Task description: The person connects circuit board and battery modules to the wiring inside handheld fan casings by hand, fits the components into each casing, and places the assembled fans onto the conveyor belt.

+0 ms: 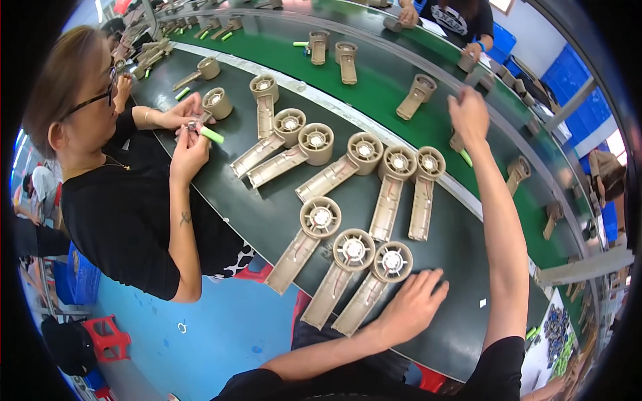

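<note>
My left hand point(416, 302) rests on the dark green tabletop, fingers bent and apart with nothing in them. Just left of it lies the nearest tan handheld-fan housing point(374, 289), its round ring holding a spoked white centre with thin red wires. Two similar housings, a middle one point(338, 277) and a left one point(304, 244), lie alongside. My right hand point(470, 115) reaches over the green belt with curled fingers; their tips are hidden. Partly covered by that hand is another tan housing point(457, 142), with a bright green cylindrical battery point(466, 158) by its lower end.
Several more open housings point(364, 154) lie across the tabletop point(461, 307). A co-worker point(127, 200) on the left handles a small part with a green battery point(211, 135). The belt point(374, 87) carries spaced housings. A person point(461, 27) works across it.
</note>
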The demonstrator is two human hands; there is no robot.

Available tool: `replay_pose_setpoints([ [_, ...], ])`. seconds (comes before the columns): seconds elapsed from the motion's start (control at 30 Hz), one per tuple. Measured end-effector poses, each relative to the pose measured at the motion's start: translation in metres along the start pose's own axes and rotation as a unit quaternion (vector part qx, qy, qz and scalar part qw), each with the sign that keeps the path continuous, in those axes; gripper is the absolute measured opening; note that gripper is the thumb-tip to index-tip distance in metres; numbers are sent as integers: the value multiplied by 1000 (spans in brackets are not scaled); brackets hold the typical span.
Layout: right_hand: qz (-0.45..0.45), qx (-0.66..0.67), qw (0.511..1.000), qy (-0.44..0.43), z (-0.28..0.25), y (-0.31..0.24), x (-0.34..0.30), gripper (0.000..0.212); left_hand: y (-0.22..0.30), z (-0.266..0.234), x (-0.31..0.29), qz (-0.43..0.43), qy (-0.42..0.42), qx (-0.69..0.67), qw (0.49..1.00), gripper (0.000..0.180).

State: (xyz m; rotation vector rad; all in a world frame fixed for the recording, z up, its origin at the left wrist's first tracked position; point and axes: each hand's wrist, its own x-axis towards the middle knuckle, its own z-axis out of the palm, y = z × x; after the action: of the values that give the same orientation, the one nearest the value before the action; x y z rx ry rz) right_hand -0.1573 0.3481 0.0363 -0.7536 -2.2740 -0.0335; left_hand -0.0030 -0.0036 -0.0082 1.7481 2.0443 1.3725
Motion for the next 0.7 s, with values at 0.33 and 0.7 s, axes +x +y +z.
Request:
replay_pose_setpoints([
  [0.33,269,460,771,-348,123,-183,57,22,-5,7,-10,-31,-73,-74,994,43],
  [0.7,269,565,726,-284,-156,-67,-99,25,3,-17,0,-16,30,-91,995,31],
])
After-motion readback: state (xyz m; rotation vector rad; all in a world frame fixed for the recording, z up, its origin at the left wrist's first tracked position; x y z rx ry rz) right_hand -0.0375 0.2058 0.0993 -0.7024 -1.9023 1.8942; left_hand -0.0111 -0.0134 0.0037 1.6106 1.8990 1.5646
